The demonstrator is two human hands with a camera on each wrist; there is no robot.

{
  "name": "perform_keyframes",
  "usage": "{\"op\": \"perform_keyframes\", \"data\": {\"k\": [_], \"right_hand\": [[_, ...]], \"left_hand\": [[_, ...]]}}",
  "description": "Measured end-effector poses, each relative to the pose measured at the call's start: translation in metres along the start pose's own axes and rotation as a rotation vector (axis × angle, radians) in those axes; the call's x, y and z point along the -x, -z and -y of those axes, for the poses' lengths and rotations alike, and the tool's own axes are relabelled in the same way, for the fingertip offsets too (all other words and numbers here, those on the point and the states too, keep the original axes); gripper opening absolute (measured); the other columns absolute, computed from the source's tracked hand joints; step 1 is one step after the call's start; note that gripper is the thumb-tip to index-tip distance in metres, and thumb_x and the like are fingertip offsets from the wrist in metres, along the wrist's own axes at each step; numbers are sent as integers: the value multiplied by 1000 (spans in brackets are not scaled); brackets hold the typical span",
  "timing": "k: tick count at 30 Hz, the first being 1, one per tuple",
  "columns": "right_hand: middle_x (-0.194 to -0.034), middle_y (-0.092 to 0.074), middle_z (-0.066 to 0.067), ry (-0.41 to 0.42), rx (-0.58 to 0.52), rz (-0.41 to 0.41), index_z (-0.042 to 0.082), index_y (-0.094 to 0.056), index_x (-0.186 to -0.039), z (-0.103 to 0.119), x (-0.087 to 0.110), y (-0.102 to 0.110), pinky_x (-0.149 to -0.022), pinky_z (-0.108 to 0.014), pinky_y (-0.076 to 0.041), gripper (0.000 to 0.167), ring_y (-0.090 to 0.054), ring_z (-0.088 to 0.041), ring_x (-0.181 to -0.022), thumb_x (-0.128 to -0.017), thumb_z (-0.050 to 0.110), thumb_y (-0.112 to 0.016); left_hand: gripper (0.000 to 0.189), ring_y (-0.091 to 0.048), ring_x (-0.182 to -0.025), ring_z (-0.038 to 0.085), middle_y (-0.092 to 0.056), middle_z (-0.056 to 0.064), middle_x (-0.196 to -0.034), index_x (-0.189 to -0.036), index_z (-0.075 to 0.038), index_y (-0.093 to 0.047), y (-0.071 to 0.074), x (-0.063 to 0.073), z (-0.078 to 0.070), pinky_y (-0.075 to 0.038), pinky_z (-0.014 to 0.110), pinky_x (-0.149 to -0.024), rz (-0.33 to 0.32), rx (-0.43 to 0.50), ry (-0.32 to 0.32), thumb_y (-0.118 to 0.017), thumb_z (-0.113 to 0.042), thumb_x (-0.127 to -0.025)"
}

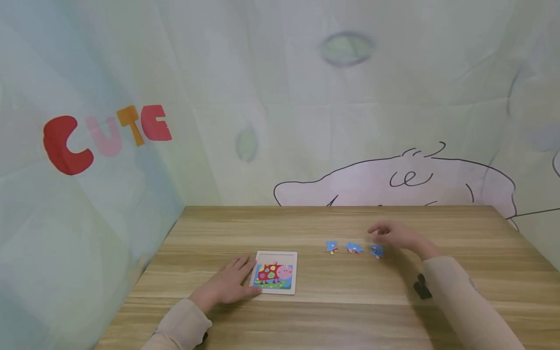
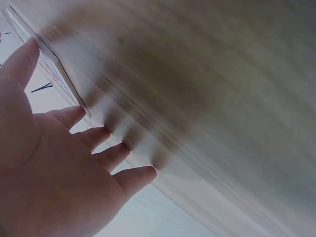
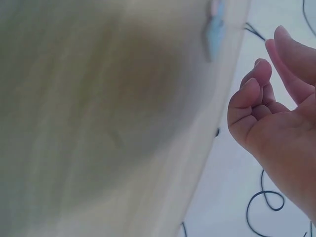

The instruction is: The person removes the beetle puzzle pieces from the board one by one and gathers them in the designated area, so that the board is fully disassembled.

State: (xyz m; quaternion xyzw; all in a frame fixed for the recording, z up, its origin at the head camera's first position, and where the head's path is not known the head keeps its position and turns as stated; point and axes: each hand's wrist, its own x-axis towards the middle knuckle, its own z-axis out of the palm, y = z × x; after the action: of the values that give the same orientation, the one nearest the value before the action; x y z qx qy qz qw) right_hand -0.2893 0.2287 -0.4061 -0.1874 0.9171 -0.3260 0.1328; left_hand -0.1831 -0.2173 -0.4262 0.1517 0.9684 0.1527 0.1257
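Observation:
A square jigsaw board (image 1: 294,273) with a pale frame lies on the table. Its lower part shows a pink pig in a red spotted costume, while bare wood shows along the top. My left hand (image 1: 234,282) rests flat at the board's left side, thumb and forefinger touching the frame; the left wrist view also shows this hand (image 2: 64,163) with fingers spread. To the right lie three blue jigsaw pieces: a left piece (image 1: 332,246), a middle piece (image 1: 353,248) and a right piece (image 1: 377,251). Above the right piece hovers my right hand (image 1: 400,236), holding nothing, forefinger and thumb extended, other fingers loosely curled.
The wood-grain table (image 1: 332,321) ends at a back edge against a printed cloth (image 1: 262,155). Another cloth wall (image 1: 65,233) with coloured letters stands along the left side. A small black object (image 1: 422,287) shows beside the right sleeve.

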Motion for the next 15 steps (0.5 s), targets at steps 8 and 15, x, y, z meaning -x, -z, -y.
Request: {"op": "perform_keyframes", "data": {"k": [8,15], "right_hand": [[-107,-61,-11,49,25,-18,4,-61,-125,25,-10,-1,-81,-41,-49,35,-56,-25,-98,-96,23,-60],[-106,-63,-8,70,-31,23,4,-59,-125,51,-24,-12,-86,-43,-48,35,-57,-22,-97,-96,24,-59]], "left_hand": [[82,-24,-141,45,-29,23,-153,-145,0,-39,3,2,-3,-21,61,-112,-4,1,4,-64,-52,-86],[83,-23,-142,44,-29,22,-154,-146,-2,-38,1,0,-2,-20,60,-113,-2,-2,8,-62,-55,-87]]}}
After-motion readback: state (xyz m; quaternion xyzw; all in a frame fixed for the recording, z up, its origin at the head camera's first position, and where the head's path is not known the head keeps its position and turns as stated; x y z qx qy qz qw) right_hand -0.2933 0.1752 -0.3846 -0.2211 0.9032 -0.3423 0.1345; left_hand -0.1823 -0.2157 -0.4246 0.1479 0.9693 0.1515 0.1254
